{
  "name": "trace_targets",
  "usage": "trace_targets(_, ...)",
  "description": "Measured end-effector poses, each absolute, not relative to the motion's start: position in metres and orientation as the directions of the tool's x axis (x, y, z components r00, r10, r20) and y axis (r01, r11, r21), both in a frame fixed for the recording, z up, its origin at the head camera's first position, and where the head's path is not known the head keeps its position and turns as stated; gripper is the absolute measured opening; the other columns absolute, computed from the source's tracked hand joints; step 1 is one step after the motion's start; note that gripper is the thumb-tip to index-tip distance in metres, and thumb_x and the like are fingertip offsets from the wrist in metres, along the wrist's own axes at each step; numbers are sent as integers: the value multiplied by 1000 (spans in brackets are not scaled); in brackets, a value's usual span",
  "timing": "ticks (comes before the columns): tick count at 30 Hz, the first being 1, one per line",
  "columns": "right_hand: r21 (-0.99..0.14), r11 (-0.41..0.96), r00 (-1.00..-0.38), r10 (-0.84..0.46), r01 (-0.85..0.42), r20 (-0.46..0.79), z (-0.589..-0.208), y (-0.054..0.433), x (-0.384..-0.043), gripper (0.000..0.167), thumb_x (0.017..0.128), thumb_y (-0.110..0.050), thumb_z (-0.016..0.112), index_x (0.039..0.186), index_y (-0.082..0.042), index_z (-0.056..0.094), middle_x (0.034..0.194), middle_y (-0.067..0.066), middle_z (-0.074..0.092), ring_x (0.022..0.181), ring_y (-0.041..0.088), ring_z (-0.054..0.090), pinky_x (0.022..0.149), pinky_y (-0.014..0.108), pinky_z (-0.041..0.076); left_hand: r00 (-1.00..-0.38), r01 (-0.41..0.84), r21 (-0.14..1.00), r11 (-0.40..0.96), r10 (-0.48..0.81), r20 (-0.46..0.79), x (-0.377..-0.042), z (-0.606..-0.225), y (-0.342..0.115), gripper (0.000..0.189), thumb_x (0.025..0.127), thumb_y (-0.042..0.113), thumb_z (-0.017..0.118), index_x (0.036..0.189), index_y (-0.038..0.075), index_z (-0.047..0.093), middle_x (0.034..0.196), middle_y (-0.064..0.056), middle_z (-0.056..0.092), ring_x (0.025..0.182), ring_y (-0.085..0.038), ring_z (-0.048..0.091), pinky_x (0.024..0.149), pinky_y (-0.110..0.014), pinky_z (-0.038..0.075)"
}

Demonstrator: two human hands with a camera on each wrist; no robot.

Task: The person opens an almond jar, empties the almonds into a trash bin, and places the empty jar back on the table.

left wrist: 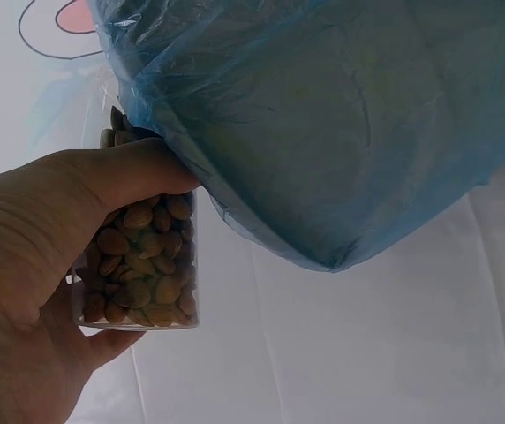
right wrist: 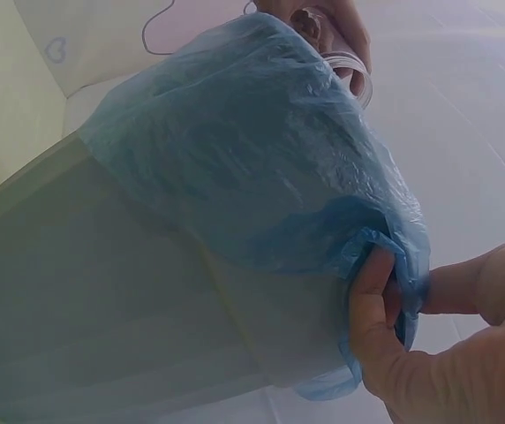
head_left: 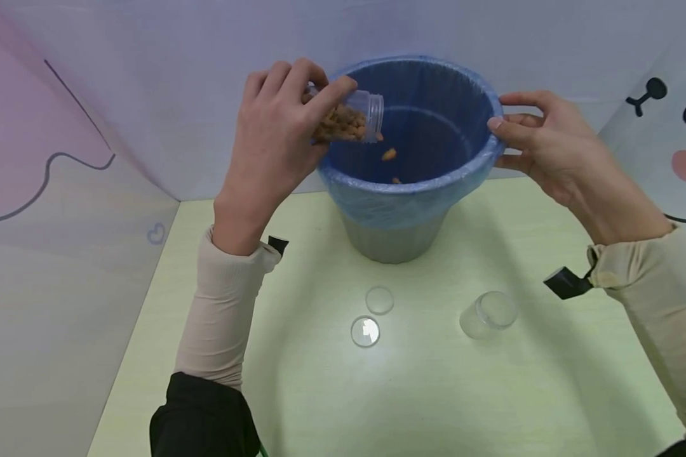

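My left hand [head_left: 280,127] grips a clear plastic jar [head_left: 374,114] of almonds [left wrist: 146,256], tipped on its side with its mouth over the left part of a trash bin [head_left: 393,238]. A few almonds are in mid-air just below the jar's mouth. A blue plastic bag [head_left: 417,203] lines the bin and folds down over its outside. On the bin's right side, my right hand [head_left: 554,136] pinches the rim through the bag, thumb on top. The right wrist view shows its fingers [right wrist: 372,309] tucked under the bag's edge.
Two clear round lids, one [head_left: 380,300] behind the other [head_left: 365,331], lie on the pale green table [head_left: 411,393] in front of the bin. To their right stands another clear jar [head_left: 488,315]. White sheets with drawings [head_left: 74,304] hang behind and beside the table.
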State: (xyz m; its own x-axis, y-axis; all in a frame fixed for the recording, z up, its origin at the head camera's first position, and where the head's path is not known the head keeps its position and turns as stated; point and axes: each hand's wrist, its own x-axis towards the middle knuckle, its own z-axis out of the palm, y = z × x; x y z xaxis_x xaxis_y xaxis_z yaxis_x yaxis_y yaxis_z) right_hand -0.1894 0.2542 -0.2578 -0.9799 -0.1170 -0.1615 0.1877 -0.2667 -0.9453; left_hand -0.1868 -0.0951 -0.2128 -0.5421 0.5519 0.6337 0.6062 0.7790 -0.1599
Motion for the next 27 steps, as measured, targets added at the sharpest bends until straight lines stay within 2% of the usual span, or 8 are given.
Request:
trace_targets(12,-935,-300,-979,-132,190,-157,-256,250,-190,64,95,-1,71,149,-11,37,99,7,75,82,19,75,68,33,64,-556,602,-140,786,539,632,-183,-211,-95,55,87,3,79,136,26,69,123,-11,64,114,-34,58,105,-52,43)
trace_targets(27,-938,-283,-977,-125,202,-172,-256,252,-188,65,94,-4,74,148,-12,38,102,7,74,83,19,75,69,33,64,-535,599,-157,786,538,652,-183,-215,-92,53,91,-3,69,133,30,71,121,-9,67,116,-33,59,105,-51,44)
